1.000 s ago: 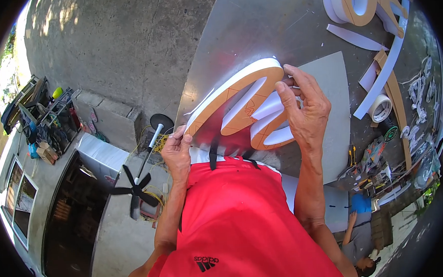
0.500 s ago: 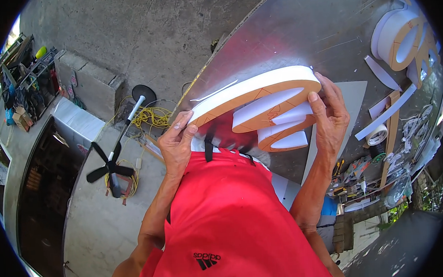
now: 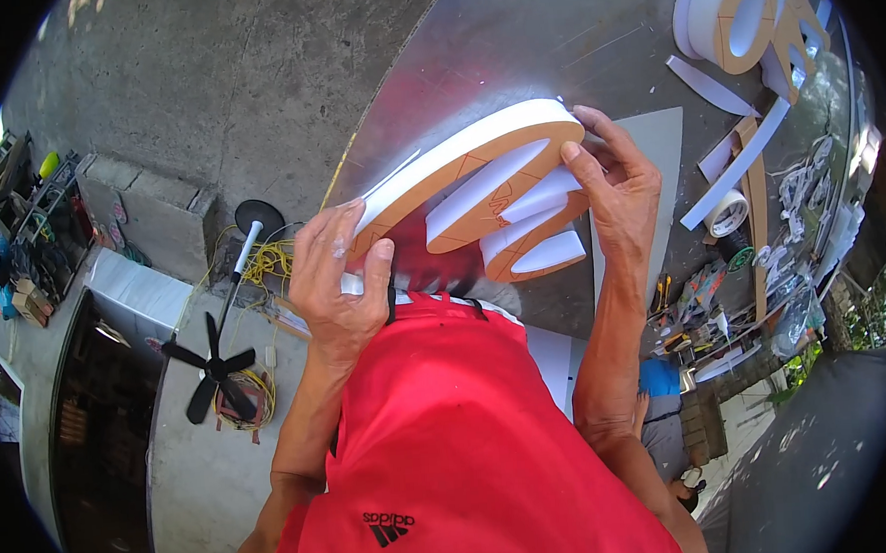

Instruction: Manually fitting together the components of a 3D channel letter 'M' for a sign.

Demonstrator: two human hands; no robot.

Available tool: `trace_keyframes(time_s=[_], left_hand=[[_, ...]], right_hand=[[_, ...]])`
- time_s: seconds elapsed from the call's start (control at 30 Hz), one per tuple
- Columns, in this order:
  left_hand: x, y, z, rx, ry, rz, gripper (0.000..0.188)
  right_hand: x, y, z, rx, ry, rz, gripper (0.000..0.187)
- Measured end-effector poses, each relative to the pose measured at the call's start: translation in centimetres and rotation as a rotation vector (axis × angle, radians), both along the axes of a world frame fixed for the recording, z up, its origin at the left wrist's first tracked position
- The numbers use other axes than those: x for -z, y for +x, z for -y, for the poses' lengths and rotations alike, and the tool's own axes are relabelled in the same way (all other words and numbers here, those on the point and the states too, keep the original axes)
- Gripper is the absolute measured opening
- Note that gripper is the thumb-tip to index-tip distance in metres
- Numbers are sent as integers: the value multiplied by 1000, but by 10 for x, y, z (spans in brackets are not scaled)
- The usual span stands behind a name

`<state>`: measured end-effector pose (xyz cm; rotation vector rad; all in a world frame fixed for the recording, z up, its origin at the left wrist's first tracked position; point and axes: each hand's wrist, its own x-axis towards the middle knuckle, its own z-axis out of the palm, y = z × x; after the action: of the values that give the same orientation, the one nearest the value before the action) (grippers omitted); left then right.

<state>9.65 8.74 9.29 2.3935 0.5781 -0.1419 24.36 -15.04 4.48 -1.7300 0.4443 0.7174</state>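
A large curved sign letter, with a brown face and white edge strips, stands on the shiny metal tabletop. Red pencil lines mark its face. Around its lower left end, my left hand has its fingers over the white side and the thumb apart on the near side. At the upper right end, my right hand grips the sign letter between thumb and fingers. A thin white strip shows beside its far edge.
More brown-and-white sign letters stand at the far right. Nearby lie white strips, a tape roll, a brown strip and scraps. A black-bladed fan and yellow cord are on the floor left. Another person is partly visible lower right.
My left hand has shifted from pinching the lower end to reaching further over its white side, thumb spread. My right hand keeps its grip. The whole view has turned slightly.
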Motion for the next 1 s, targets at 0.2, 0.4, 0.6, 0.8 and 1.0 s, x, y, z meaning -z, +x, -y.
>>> trace_keyframes(time_s=[0.2,0.4,0.6,0.8,1.0], left_hand=[[36,70,33,354,-254,159,50],[72,66,43,464,-42,264,54],[74,67,45,503,-3,233,52],[78,66,46,499,52,280,53],[81,62,43,511,57,270,49]], right_hand=[[12,-4,6,64,34,56,41],[20,-10,23,64,151,156,35],[1,-44,68,355,33,385,21],[-8,-127,90,197,-488,669,16],[7,-198,66,519,-201,354,26]])
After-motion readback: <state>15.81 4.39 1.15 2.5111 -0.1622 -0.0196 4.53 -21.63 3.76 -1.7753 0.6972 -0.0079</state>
